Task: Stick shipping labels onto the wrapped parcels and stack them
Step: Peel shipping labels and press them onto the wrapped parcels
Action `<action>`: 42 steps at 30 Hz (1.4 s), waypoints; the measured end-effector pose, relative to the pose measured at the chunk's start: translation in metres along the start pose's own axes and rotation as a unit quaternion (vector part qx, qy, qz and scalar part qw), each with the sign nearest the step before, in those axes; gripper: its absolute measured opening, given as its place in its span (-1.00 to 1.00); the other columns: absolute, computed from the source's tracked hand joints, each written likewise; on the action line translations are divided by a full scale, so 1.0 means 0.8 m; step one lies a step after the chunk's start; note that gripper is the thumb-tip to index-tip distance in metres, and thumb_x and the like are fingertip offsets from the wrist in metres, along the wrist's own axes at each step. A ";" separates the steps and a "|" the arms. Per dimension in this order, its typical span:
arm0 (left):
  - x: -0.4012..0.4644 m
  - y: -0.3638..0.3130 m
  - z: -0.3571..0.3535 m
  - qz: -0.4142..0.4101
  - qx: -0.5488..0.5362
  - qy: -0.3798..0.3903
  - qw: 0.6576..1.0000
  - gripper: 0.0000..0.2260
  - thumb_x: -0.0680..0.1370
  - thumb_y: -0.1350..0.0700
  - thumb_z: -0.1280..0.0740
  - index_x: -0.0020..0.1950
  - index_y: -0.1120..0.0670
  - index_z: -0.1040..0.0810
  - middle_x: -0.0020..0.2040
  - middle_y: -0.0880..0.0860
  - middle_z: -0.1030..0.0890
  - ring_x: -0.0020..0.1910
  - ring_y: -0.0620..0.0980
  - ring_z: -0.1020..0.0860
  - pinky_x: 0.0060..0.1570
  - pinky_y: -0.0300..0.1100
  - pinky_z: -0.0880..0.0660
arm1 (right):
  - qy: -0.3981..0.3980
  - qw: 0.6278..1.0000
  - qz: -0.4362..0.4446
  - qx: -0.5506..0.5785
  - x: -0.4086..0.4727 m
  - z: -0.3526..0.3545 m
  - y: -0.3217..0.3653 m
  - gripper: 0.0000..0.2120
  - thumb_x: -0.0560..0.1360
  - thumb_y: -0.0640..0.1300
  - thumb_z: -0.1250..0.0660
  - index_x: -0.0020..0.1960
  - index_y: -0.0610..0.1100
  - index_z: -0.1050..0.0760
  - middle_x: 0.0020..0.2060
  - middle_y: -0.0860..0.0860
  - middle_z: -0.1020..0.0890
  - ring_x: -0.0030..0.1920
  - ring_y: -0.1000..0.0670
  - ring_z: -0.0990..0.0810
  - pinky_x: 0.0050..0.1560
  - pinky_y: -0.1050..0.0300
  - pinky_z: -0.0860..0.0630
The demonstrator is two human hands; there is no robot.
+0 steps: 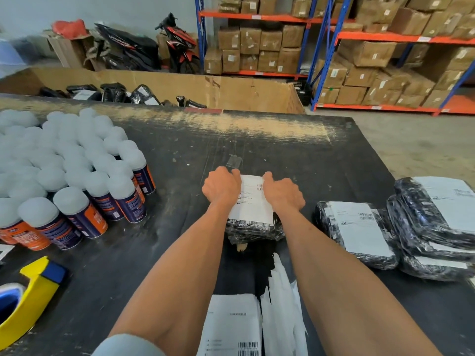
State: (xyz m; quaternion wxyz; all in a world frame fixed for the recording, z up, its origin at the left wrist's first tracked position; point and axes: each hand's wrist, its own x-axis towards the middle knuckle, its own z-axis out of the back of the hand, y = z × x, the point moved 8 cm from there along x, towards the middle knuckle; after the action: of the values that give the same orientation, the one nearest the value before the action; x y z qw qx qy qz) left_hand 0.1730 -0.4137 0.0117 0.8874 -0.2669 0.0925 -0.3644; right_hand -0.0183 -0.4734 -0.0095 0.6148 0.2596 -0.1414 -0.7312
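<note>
1. Warehouse shelving [334,37] stacked with brown cartons fills the background, and a parked motorbike [177,44] stands left of it.
2. Nearer the camera, a worn black table [180,140] carries the work; the wrapped parcel [254,227] at its middle serves as landmark for all that follows.
3. That parcel is black-wrapped and lies flat, with a white shipping label [252,199] on its top face.
4. At the label's left edge sits the left hand [222,187], fingers curled together in a fist, thumb on the label's far corner.
5. At the label's right edge sits the right hand [284,192], likewise curled, thumb on the other far corner; whether the hidden fingertips pinch the paper I cannot tell.
6. Right of the parcel lies a labelled parcel [357,232], and beyond it a stack of labelled parcels [434,227].
7. Left of the parcel stands a crowd of spray cans [77,176] with pale caps.
8. Nearer than the parcel, by the forearms, lie loose label sheets [231,327] and torn white backing strips [280,291].
9. Far left and near, a yellow tape dispenser [28,299] rests on the table.
10. Beyond the table's far edge, a big cardboard bin [231,91] holds more black parcels.
</note>
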 end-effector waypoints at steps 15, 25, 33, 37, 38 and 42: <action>-0.086 0.050 -0.023 -0.088 -0.351 0.163 0.918 -0.43 0.65 -0.08 -0.23 0.62 -0.08 -0.12 0.50 -0.07 -0.38 0.39 -0.06 -0.44 0.36 -0.09 -0.43 | 0.049 0.950 0.138 0.276 -0.079 -0.021 -0.046 -0.42 0.61 0.15 -0.23 0.59 0.22 -0.15 0.46 0.09 -0.44 0.39 -0.02 -0.46 0.39 -0.06 -0.43; -0.101 0.032 0.006 -0.111 -0.320 0.100 0.936 -0.58 0.66 0.09 -0.23 0.54 0.06 -0.35 0.34 -0.01 -0.55 -0.05 -0.26 -0.56 -0.28 -0.54 -0.43 | 0.042 0.944 0.169 0.280 -0.097 0.006 -0.040 -0.44 0.59 0.10 -0.31 0.57 0.09 -0.33 0.42 0.06 -0.52 0.27 0.02 -0.56 0.35 0.00 -0.50; -0.106 -0.006 0.042 -0.113 -0.276 0.063 0.952 -0.56 0.64 0.11 -0.23 0.54 0.08 -0.34 -0.23 0.02 -0.64 -0.47 -0.11 -0.39 -0.51 -0.35 -0.35 | 0.063 0.939 0.153 0.303 -0.099 0.049 -0.035 -0.44 0.59 0.10 -0.33 0.57 0.12 -0.33 0.16 0.06 -0.64 -0.20 0.09 -0.58 -0.03 0.14 -0.52; -0.106 -0.041 0.077 -0.132 -0.248 0.057 0.958 -0.55 0.65 0.06 -0.21 0.55 0.05 -0.32 -0.08 0.05 -0.69 -0.49 -0.15 -0.46 -0.41 -0.25 -0.41 | 0.061 0.935 0.188 0.296 -0.100 0.089 -0.014 -0.42 0.61 0.14 -0.29 0.59 0.11 -0.29 0.50 0.03 -0.44 0.35 -0.02 -0.47 0.38 0.01 -0.39; -0.111 -0.050 0.082 -0.137 -0.246 0.060 0.958 -0.55 0.66 0.05 -0.20 0.56 0.06 -0.30 0.08 0.09 -0.68 -0.39 -0.13 -0.55 -0.31 -0.21 -0.48 | 0.060 0.936 0.197 0.285 -0.102 0.100 -0.012 -0.41 0.61 0.15 -0.29 0.60 0.09 -0.27 0.53 0.04 -0.39 0.41 -0.02 -0.42 0.41 0.03 -0.34; -0.134 -0.079 0.071 -0.137 -0.248 0.076 0.956 -0.54 0.68 0.04 -0.18 0.57 0.08 -0.26 0.44 0.08 -0.46 -0.02 -0.08 -0.62 0.06 -0.14 -0.49 | 0.057 0.949 0.229 0.210 -0.100 0.131 -0.030 -0.30 0.60 0.21 -0.27 0.65 0.02 -0.15 0.58 -0.03 -0.32 0.57 -0.11 -0.26 0.47 -0.02 -0.28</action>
State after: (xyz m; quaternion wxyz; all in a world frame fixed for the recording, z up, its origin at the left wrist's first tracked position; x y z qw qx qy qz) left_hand 0.0793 -0.3533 0.0906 0.7249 -0.4605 0.2097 -0.4674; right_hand -0.0874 -0.4022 0.0812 0.7041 0.3847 -0.3126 -0.5085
